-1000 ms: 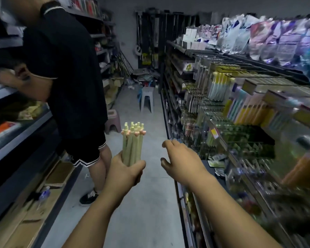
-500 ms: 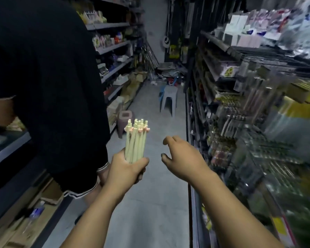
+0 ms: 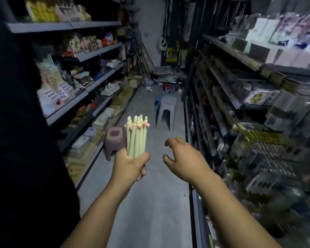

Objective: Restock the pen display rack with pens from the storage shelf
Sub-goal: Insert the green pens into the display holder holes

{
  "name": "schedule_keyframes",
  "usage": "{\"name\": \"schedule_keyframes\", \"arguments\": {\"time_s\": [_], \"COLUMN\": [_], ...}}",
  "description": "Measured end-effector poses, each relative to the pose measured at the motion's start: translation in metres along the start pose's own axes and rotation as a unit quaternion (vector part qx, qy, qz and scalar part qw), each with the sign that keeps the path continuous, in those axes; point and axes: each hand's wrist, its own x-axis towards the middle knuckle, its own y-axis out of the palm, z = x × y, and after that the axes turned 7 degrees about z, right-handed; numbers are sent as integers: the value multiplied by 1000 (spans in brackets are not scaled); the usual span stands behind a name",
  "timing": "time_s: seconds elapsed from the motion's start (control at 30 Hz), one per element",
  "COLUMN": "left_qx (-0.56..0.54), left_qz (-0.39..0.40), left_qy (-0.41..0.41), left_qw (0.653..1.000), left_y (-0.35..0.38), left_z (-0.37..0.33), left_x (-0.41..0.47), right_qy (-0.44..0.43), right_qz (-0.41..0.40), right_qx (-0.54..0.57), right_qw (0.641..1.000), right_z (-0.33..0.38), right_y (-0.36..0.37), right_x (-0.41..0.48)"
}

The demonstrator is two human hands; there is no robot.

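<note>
My left hand [image 3: 130, 166] grips a bundle of pale green pens [image 3: 136, 136] with small pink ornaments near their tops, held upright in the middle of the aisle. To the right of the bundle, my right hand [image 3: 183, 159] hovers with loosely curled fingers and holds nothing. Pen racks and stationery displays [image 3: 261, 153] fill the shelving on the right, blurred by motion.
A person in dark clothes [image 3: 25, 140] stands very close at the left edge. A low mauve stool [image 3: 115, 142] sits on the floor just beyond my left hand, a grey stool [image 3: 166, 111] farther down the aisle. Stocked shelves [image 3: 89, 90] line the left; clutter lies at the far end.
The view has advanced down the aisle past the person, who now fills the left edge. Both hands keep their pose; the pens stay in my left hand.
</note>
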Motion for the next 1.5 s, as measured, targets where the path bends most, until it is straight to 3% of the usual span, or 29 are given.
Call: {"name": "schedule_keyframes", "arguments": {"time_s": [0.27,0.47,0.67,0.87,1.17,1.37,1.5], "left_qx": [-38,-74,-68,-68,-69,-89,-124], "left_qz": [-76,-127,-199,-290,-341,-412,-471], "left_qy": [3,15,32,20,5,7,2], "left_qw": [996,989,977,954,937,907,873], "left_y": [32,32,-10,-87,-186,-247,-276], "left_z": [23,3,4,23,20,38,47], "left_x": [206,315,408,521,674,748,780], "right_qy": [-63,-172,-263,-295,-362,-444,-476], "right_qz": [23,78,110,142,169,192,266], "right_qx": [16,56,59,69,113,139,197], "right_qw": [998,981,957,942,910,864,815], "right_z": [-93,-105,-70,-18,67,120,162], "right_y": [2,-16,-5,20,43,73,98], "right_x": [218,374,513,647,824,935,991]}}
